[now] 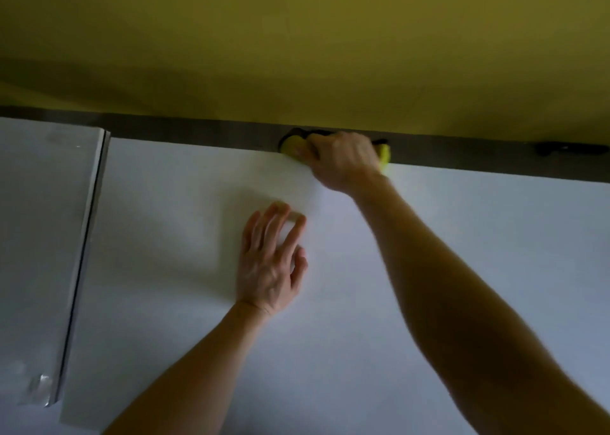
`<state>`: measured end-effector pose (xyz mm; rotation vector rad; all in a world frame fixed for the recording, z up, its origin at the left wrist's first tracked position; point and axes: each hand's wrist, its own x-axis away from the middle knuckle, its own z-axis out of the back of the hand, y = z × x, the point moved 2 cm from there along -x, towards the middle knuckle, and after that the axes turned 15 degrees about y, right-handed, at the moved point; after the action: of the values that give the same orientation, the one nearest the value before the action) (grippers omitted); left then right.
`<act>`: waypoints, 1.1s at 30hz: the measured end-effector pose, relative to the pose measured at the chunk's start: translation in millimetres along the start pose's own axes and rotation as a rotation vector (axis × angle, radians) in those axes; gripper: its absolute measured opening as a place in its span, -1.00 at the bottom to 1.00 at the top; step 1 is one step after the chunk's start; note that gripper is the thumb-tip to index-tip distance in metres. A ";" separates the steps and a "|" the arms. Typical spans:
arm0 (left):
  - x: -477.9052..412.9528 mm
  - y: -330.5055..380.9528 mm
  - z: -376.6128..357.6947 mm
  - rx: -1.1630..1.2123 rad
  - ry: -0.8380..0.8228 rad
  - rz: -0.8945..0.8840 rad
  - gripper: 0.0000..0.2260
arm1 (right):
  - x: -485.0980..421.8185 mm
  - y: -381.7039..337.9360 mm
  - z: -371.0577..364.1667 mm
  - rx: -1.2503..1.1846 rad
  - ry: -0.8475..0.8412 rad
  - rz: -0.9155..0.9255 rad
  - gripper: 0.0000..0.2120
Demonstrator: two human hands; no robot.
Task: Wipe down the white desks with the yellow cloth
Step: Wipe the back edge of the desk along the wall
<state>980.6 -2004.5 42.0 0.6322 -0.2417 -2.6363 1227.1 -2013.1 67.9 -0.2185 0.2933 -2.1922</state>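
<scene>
Two white surfaces fill the lower part of the view: the main table (165, 220), which runs across most of it, and the left-hand table (39, 236) just beside it. A narrow dark seam (82, 253) with a thin metallic edge parts them.

Along the far edge of both runs a dark grey strip (198, 131), and behind that rises a yellow wall (297, 38).

The right grip (343, 160) is stretched out to the far edge of the main table, knuckles up. Its fingers are curled down over the yellow cloth (292, 145), which it holds bunched against the surface. The cloth lies right at the far rim, partly over the grey strip. Yellow shows to the left of the knuckles, and a smaller bit shows to the right of the wrist. The fingertips are blurred.

The left grip (270, 263) holds nothing. It lies palm down near the middle of the main table, its fingers straight and slightly spread and pointing away from the person, well apart from the cloth.

A small black object (567, 149) sits on the grey strip far to the right, too blurred to tell what it is. Near the front edge of the left-hand table lies a crumpled shiny scrap (39, 388).
</scene>
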 end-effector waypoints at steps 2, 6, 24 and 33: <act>1.0 -4.2 0.2 -0.038 -0.024 -0.006 -0.56 | -36.5 -71.4 -14.8 -0.091 -0.075 0.068 -0.46; 1.2 -7.8 0.1 -0.077 -0.020 -0.011 -0.54 | -42.5 -85.2 -19.9 -0.198 -0.104 0.098 -0.48; -3.8 -3.4 0.8 -0.097 -0.045 -0.005 -0.46 | -30.0 -56.8 -15.1 -0.172 -0.105 0.087 -0.50; -5.5 -2.0 -0.2 -0.047 -0.028 -0.003 -0.52 | 112.8 184.5 54.5 0.122 0.331 -0.310 -0.49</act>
<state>984.4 -2000.3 43.5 0.5811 -0.1862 -2.6474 1315.5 -2217.8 72.7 0.1817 0.3228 -2.5441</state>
